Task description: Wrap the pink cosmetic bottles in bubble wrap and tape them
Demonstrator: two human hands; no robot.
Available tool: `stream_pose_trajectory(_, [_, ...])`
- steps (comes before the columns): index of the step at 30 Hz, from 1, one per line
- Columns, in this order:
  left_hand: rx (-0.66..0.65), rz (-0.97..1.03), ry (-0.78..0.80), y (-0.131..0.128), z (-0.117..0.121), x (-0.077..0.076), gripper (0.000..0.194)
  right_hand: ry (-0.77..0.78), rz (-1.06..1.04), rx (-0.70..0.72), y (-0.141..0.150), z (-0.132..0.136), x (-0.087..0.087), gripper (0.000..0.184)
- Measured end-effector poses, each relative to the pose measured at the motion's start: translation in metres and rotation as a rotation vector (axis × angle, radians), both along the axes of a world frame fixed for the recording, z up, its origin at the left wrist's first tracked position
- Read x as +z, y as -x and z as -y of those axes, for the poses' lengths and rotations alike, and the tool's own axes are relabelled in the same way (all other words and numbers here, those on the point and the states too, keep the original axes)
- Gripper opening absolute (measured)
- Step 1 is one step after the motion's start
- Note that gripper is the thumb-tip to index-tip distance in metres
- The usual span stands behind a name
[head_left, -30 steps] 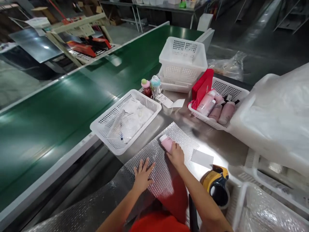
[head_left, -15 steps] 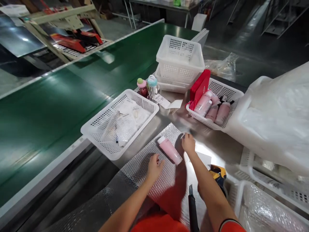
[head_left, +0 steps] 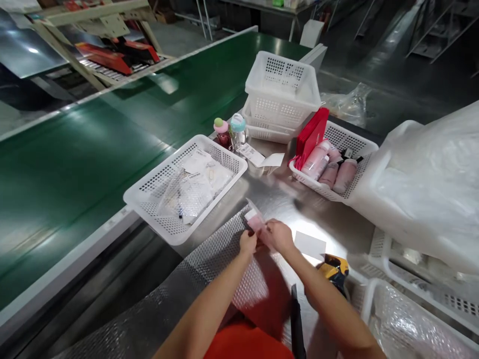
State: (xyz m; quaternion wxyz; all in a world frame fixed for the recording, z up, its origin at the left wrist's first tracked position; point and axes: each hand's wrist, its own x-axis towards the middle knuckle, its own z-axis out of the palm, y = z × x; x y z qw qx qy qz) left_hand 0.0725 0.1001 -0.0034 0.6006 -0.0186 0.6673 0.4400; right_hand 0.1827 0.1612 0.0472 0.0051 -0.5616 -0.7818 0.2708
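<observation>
A pink tube with a white cap (head_left: 254, 219) lies on a sheet of bubble wrap (head_left: 209, 254), whose right edge is folded over part of it. My right hand (head_left: 279, 236) is closed on that folded edge, on the tube's right side. Pressed in from the left, my left hand (head_left: 248, 243) has its fingers closed at the tube and the wrap; its fingertips are partly hidden. Both hands nearly meet over the tube, covering its lower part. Near my body a black utility knife (head_left: 297, 319) rests on the metal table (head_left: 277, 199).
A white basket (head_left: 175, 239) of bagged items stands left, beside the green conveyor (head_left: 90, 144). Stacked white baskets (head_left: 282, 102) and two small bottles (head_left: 230, 132) are behind. Right are a basket of pink bottles (head_left: 318, 159), a white card (head_left: 310, 245) and a yellow-black tape dispenser (head_left: 334, 269).
My right hand has moved left, folding the bubble wrap's edge over the pink tube. My left hand has moved up and right against the tube. Both hands were apart from it before.
</observation>
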Motion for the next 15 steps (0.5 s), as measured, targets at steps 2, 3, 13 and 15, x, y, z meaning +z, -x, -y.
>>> stream_pose_trajectory(2, [0.017,-0.018,-0.038,0.002,0.0,-0.004,0.035,-0.02,0.065,0.059,0.015,0.031,-0.008,0.024])
stream_pose_trajectory(3, [0.02,-0.019,-0.058,0.003,0.001,-0.005,0.037,-0.053,0.084,0.083,0.02,0.044,-0.013,0.03])
stream_pose_trajectory(13, [0.054,0.057,-0.216,0.019,0.018,-0.007,0.048,-0.648,0.132,0.246,0.026,0.098,-0.084,0.047])
stream_pose_trajectory(15, [0.066,-0.011,-0.251,0.017,0.014,-0.009,0.046,-0.629,0.124,0.273,0.026,0.103,-0.088,0.053])
